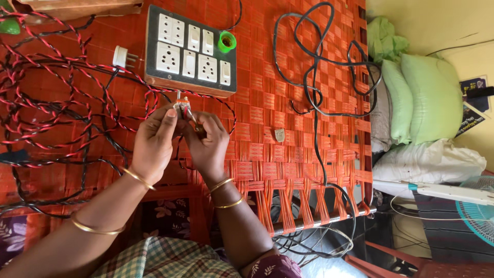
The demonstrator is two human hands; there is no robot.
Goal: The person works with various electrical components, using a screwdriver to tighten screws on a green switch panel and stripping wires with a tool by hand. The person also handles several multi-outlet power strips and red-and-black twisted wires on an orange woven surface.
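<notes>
My left hand pinches a small white and red electrical part between thumb and fingers. My right hand meets it from the right and grips a thin metal tool whose tip touches that part. Both hands hover just below a dark switchboard with white sockets, white switches and a green lamp holder. Twisted red and black wire runs from the left toward the part. Gold bangles sit on both wrists.
Everything lies on an orange woven cot. A white plug rests left of the switchboard. A black cable loops at right, near a small grey piece. Green pillows and a fan are beyond the cot's edge.
</notes>
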